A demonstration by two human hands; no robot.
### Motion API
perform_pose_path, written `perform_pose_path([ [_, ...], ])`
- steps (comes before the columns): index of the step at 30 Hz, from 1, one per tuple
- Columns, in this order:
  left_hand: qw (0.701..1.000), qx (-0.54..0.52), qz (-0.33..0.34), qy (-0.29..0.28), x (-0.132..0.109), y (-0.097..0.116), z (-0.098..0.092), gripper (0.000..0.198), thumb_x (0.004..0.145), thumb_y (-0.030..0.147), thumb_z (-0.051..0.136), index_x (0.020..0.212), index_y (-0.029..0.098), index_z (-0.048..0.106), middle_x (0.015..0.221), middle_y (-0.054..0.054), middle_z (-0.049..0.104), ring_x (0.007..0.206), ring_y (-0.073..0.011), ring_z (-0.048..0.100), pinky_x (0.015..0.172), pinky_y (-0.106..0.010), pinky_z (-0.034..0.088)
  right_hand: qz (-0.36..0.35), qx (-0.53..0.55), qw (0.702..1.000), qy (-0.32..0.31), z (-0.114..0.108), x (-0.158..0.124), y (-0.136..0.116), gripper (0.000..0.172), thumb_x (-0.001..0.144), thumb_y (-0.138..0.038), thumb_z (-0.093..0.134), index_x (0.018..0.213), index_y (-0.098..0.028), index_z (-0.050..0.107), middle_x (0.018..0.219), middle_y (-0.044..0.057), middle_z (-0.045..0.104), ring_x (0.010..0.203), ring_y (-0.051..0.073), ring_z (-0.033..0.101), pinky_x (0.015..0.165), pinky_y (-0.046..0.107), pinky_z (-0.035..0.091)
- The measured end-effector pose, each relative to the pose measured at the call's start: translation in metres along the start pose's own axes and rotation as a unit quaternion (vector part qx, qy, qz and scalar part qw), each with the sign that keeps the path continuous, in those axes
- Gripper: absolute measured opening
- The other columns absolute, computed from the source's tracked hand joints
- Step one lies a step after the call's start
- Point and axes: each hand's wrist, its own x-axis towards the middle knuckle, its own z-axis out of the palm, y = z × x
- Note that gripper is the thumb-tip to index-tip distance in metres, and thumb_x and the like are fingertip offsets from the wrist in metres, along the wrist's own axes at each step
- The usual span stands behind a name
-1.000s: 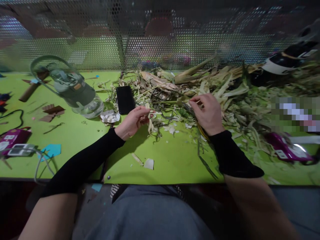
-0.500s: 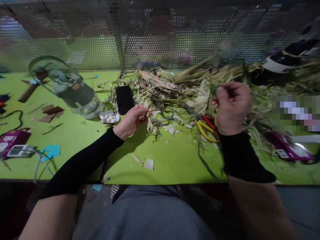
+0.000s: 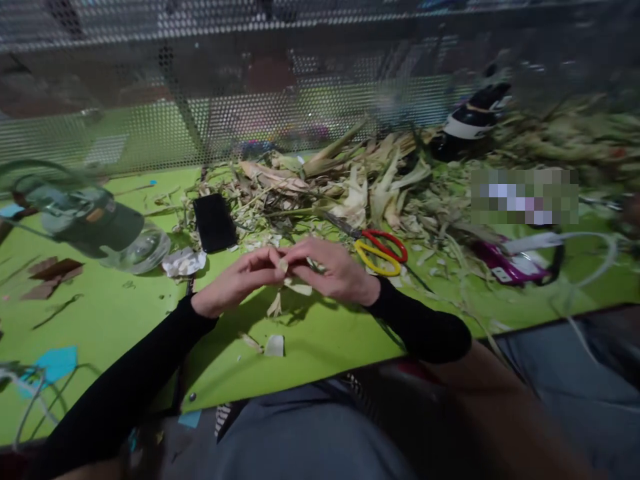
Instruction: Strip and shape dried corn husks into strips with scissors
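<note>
My left hand (image 3: 245,275) and my right hand (image 3: 333,267) meet over the table's middle, fingertips pinched together. Between them is a small piece of pale corn husk (image 3: 283,266), with strips hanging below; my fingers hide part of it. Both hands are closed on this piece, and the right fingertips cover its far side. Just right of my right hand lie scissors (image 3: 377,252) with one red and one yellow handle, blades toward the husks. Behind my hands spreads a heap of dried corn husks (image 3: 350,193).
Left of the heap lie a black phone (image 3: 215,223), crumpled white paper (image 3: 184,263) and a green-topped bottle (image 3: 100,220). A dark bottle (image 3: 470,123) with a white band stands back right. A purple device (image 3: 510,262) with a white cable lies right. Perforated metal (image 3: 280,100) borders the table's back.
My right hand has come left and down from beside the husk heap to join my left hand at the husk piece. The view has shifted right, uncovering the scissors.
</note>
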Motion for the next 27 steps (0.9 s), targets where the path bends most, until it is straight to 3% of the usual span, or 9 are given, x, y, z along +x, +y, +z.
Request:
perform_pose_path([
  [2, 1.000, 0.002, -0.024, -0.003, 0.002, -0.005, -0.006, 0.022, 0.078, 0.030, 0.091, 0.077, 0.020, 0.072, 0.083, -0.001, 0.070, 0.079, -0.0118, 0.064, 0.078, -0.024, 0.050, 0.006, 0.010, 1.000, 0.012, 0.001, -0.001, 0.004, 0.010, 0.101, -0.026, 0.064, 0.104, -0.025, 0.073, 0.100, 0.005, 0.078, 0.092, 0.020, 0.071, 0.084, 0.039, 0.057],
  [6, 0.998, -0.033, -0.052, 0.011, 0.005, -0.010, -0.015, 0.025, 0.077, 0.035, 0.092, 0.079, 0.021, 0.071, 0.089, -0.002, 0.076, 0.087, -0.0150, 0.071, 0.090, -0.028, 0.056, 0.044, 0.002, 0.997, 0.058, -0.005, -0.001, 0.016, 0.009, 0.099, -0.031, 0.067, 0.102, -0.024, 0.071, 0.099, 0.005, 0.075, 0.089, 0.020, 0.069, 0.084, 0.039, 0.057],
  [12, 0.997, -0.056, -0.031, 0.050, 0.004, -0.008, -0.014, 0.032, 0.069, 0.036, 0.097, 0.077, 0.020, 0.069, 0.081, -0.001, 0.075, 0.075, -0.0131, 0.068, 0.073, -0.024, 0.057, 0.004, -0.070, 0.997, 0.020, 0.003, -0.002, 0.035, 0.011, 0.102, -0.032, 0.062, 0.103, -0.022, 0.068, 0.108, 0.009, 0.076, 0.102, 0.023, 0.068, 0.094, 0.044, 0.055],
  [17, 0.997, -0.019, 0.010, 0.072, 0.000, -0.012, -0.013, 0.034, 0.072, 0.036, 0.095, 0.077, 0.017, 0.068, 0.116, -0.004, 0.077, 0.087, -0.0142, 0.069, 0.081, -0.027, 0.057, -0.065, -0.072, 0.995, 0.031, 0.010, -0.005, 0.031, 0.013, 0.103, -0.029, 0.059, 0.095, -0.021, 0.065, 0.089, 0.005, 0.072, 0.084, 0.020, 0.063, 0.082, 0.038, 0.053],
  [19, 0.999, 0.016, 0.009, 0.043, -0.001, -0.015, -0.011, 0.032, 0.074, 0.035, 0.094, 0.077, 0.017, 0.068, 0.120, -0.005, 0.075, 0.087, -0.0137, 0.067, 0.081, -0.027, 0.056, -0.086, -0.042, 0.995, 0.018, 0.012, -0.007, 0.025, 0.017, 0.103, -0.033, 0.060, 0.090, -0.022, 0.065, 0.083, 0.003, 0.070, 0.079, 0.018, 0.062, 0.078, 0.035, 0.052],
  [23, 0.993, 0.091, -0.032, -0.064, -0.003, -0.018, -0.004, 0.028, 0.081, 0.039, 0.089, 0.083, 0.017, 0.071, 0.089, -0.003, 0.070, 0.080, -0.0139, 0.061, 0.078, -0.028, 0.052, -0.059, 0.048, 0.997, -0.016, 0.015, -0.011, 0.018, 0.023, 0.102, -0.039, 0.063, 0.088, -0.021, 0.066, 0.081, 0.001, 0.071, 0.074, 0.015, 0.063, 0.071, 0.030, 0.050],
  [27, 0.990, 0.119, -0.037, -0.067, -0.005, -0.020, 0.001, 0.027, 0.086, 0.040, 0.084, 0.086, 0.017, 0.070, 0.090, -0.004, 0.071, 0.086, -0.0161, 0.064, 0.081, -0.029, 0.053, 0.010, 0.080, 0.997, -0.004, 0.014, -0.009, 0.020, 0.028, 0.100, -0.044, 0.065, 0.085, -0.020, 0.066, 0.073, -0.001, 0.067, 0.065, 0.012, 0.058, 0.064, 0.026, 0.045],
])
